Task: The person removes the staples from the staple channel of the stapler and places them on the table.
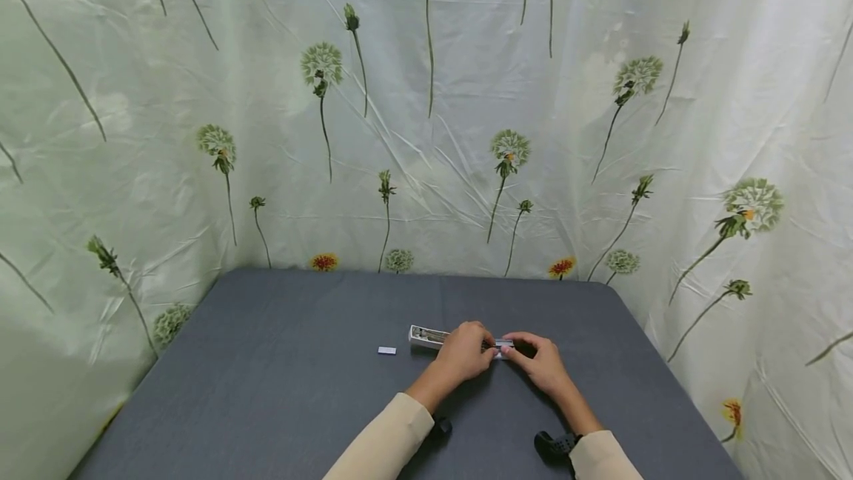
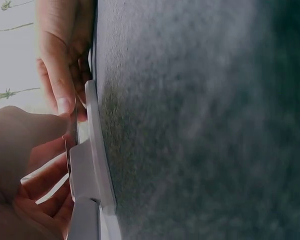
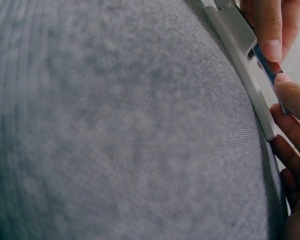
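A white stapler (image 1: 427,337) lies opened out on the dark table, its lid turned back to the left. In the right wrist view its pale base (image 3: 250,97) rests along the cloth, with the shiny metal staple channel (image 3: 268,61) raised above it. My left hand (image 1: 461,352) reaches over the middle of the stapler, thumb and fingers pinching the channel. My right hand (image 1: 541,365) holds the channel's right end between thumb and index finger, its other fingers beside the base's tip. The two thumbs almost meet. Whether staples lie inside the channel is hidden by the fingers.
A small whitish strip (image 1: 387,350), perhaps staples, lies left of the stapler. The grey cloth-covered table (image 1: 280,391) reaches back to a pale curtain (image 1: 426,132) printed with dandelions, which also hangs at both sides. A black band (image 1: 556,444) sits at the right wrist.
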`<state>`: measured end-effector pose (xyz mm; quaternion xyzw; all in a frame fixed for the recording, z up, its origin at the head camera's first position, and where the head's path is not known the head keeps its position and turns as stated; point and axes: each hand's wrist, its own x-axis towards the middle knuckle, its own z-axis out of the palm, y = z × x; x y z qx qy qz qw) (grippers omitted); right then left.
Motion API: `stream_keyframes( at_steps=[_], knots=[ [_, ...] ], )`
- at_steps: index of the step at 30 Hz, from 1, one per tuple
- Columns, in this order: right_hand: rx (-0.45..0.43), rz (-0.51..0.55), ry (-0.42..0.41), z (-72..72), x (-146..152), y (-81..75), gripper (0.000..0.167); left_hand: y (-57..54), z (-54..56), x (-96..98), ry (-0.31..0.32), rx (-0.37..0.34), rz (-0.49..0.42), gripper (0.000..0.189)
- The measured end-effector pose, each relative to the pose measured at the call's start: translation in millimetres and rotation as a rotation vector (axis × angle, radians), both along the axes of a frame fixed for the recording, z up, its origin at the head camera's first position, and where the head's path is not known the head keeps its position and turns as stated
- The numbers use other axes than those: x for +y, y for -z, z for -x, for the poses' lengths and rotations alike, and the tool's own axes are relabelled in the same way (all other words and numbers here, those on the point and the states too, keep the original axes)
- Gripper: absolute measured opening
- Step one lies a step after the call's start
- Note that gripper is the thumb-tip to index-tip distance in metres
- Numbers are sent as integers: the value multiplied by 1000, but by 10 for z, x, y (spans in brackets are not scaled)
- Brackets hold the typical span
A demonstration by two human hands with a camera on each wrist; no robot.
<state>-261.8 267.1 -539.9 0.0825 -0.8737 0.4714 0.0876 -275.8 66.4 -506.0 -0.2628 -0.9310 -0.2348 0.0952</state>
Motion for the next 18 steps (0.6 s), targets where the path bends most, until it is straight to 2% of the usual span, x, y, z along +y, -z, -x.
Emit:
stream_keyframes(
  at_steps=[10,18],
  knots=[
    [-20,-23,12,7,4,20,25,11,-38,44,5,-11,-22,18],
    [-28,-6,-8,3,1,9,27,33,-43,32,1,-6,-58,10]
  ],
)
